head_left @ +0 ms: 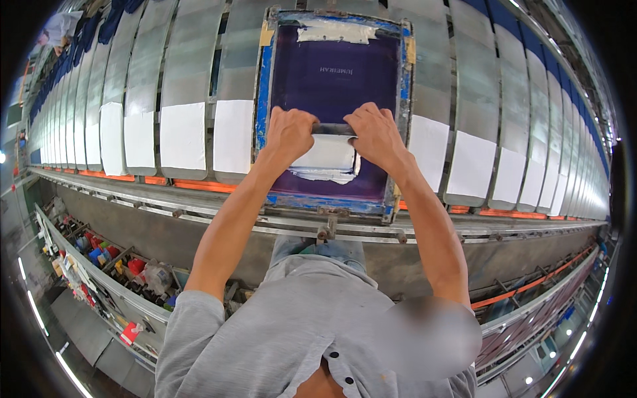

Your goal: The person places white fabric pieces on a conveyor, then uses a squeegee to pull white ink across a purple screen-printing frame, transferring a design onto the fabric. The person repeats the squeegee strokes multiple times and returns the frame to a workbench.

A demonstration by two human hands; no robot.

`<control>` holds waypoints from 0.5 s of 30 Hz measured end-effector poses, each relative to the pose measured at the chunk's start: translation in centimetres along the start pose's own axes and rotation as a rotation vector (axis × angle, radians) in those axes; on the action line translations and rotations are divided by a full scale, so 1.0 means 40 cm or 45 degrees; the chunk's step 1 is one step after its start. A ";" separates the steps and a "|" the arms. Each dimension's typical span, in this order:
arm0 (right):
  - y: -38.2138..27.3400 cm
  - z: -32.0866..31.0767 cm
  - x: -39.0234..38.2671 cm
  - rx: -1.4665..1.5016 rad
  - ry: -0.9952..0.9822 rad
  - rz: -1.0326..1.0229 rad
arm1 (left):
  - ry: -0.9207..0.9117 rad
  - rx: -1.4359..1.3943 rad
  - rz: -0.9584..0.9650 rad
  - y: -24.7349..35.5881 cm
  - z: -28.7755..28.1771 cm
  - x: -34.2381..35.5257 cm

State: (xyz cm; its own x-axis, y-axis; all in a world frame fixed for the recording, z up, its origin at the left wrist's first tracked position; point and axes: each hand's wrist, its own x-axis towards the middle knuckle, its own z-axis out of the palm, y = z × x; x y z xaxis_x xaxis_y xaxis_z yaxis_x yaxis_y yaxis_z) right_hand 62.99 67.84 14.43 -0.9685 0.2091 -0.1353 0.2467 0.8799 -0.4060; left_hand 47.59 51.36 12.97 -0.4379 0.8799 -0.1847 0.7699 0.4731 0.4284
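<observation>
A screen printing frame (332,79) with blue edges and dark purple mesh lies in front of me on the row of metal boards. Across its lower half runs a squeegee (333,129). At the squeegee's left end my left hand (290,136) is closed around it. My right hand (377,136) grips the other end, its fingers bent over the top. White ink (325,162) is spread below the squeegee on the near part of the mesh. A second white ink patch (337,30) coats the far end. Small pale lettering shows in the mesh between.
Long metal boards stretch away on both sides, several bearing white cloth pieces (183,136). A metal rail (199,213) runs along the near edge, between me and the boards. Behind at the left, a shelf holds containers and a red pot (136,266).
</observation>
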 end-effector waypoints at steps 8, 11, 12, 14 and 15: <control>-0.138 0.147 -0.212 0.129 0.225 0.026 | 0.198 -0.103 0.095 0.042 0.089 -0.249; -0.091 0.093 -0.148 0.136 0.115 -0.003 | -0.005 -0.069 0.059 0.011 0.059 -0.173; -0.065 0.075 -0.107 0.111 0.081 0.020 | 0.009 -0.043 0.042 -0.002 0.051 -0.124; -0.016 0.041 -0.020 0.138 0.130 0.030 | -0.126 0.002 -0.039 0.004 -0.015 -0.018; -0.007 0.042 -0.004 0.155 0.150 0.033 | -0.165 -0.007 -0.066 -0.006 -0.014 0.011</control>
State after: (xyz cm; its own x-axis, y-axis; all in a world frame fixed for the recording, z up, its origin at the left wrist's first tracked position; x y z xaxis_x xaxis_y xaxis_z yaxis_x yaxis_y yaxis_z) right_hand 63.14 66.86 13.06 -0.9572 0.2862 -0.0432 0.2673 0.8167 -0.5114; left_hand 46.96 51.60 13.27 -0.4133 0.8529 -0.3191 0.7451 0.5182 0.4199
